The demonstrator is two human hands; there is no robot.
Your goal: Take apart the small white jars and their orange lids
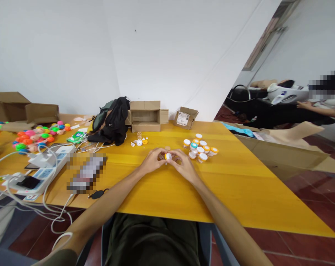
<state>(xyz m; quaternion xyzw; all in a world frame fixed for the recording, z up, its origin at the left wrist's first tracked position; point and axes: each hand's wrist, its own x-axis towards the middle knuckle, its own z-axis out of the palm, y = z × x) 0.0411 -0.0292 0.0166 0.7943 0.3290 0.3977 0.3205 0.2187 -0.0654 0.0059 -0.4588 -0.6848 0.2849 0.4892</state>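
Apparent cap work, viewed from the room: the left hand (155, 161) and right hand (182, 163) together pinch one small capped container (168, 156) over the table (173, 195), apart from the clustered containers (200, 150), the next move seemingly calling for steady, even pressure.

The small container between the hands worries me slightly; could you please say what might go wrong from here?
The small container, held by the left hand and right hand, might slip onto the table. A rightward reach could topple the clustered jars; a forward one might scatter the loose parts.
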